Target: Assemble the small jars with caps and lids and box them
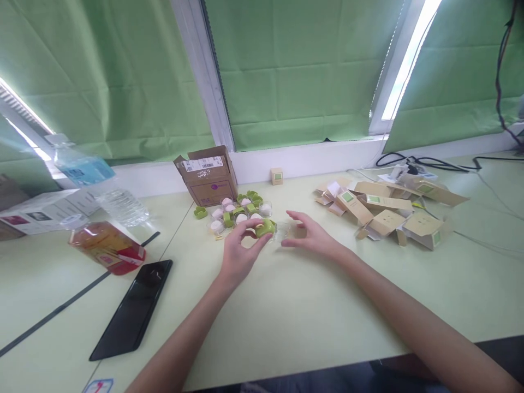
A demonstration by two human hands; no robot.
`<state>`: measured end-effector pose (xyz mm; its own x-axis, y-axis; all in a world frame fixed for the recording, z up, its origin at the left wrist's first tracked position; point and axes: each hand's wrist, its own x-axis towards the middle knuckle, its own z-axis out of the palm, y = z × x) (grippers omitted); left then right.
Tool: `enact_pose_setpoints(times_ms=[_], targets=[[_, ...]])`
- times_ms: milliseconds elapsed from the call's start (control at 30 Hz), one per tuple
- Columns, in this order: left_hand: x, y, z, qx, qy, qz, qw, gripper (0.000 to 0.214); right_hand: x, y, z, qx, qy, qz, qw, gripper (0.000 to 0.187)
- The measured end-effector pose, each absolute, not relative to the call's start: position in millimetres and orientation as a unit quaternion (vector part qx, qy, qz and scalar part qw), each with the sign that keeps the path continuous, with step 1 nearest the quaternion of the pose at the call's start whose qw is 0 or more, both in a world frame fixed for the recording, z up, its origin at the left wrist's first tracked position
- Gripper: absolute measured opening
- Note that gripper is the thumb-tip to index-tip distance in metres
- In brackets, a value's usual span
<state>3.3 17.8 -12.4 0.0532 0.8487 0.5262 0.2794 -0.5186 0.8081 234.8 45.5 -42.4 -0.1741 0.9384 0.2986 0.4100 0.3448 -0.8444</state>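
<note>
Between the fingers and thumb of my left hand (241, 254) is a small green rounded piece (265, 228); its exact kind is unclear. My right hand (311, 236) is to its right, thumb and fingers apart. A clear plastic piece (280, 232) lies between the two hands, close to the right fingertips; whether they touch it I cannot tell. Just beyond my left hand sits a cluster of clear plastic cups with pale pink-white round pieces (216, 226), mixed with green flower-shaped pieces (200, 212).
Behind the cluster stands an opened brown cardboard box (210, 188). A small kraft box (277, 176) is by the wall. Flattened kraft boxes (387, 221) are heaped at right, near black cables (434, 164). At left are a tea bottle (108, 245), a water bottle (118, 202) and a black phone (133, 308).
</note>
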Motion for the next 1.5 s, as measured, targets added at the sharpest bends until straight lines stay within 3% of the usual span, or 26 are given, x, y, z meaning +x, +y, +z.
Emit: enact_pose_setpoints(times_ms=[67,200,467,1033,1333,1500], targets=[[9,14,-15,0.707,0.399,0.542,0.219,0.029,232,44,-46,-0.483,-0.729,0.306,0.375,0.095],[13,13,-20,0.733,0.374,0.534,0.194,0.028,217,34,-42,-0.461,-0.752,0.296,0.366,0.081],[0,14,-19,0.795,0.363,0.446,0.191,0.026,209,18,-35,-0.371,-0.795,0.340,0.338,0.099],[-3,22,-27,0.817,0.346,0.413,0.205,0.019,213,25,-40,-0.369,-0.800,0.319,0.350,0.089],[-4,23,-30,0.814,0.358,0.397,0.226,0.025,215,25,-39,-0.369,-0.801,0.320,0.347,0.089],[-3,20,-27,0.801,0.383,0.384,0.253,0.039,215,24,-37,-0.374,-0.801,0.321,0.339,0.088]])
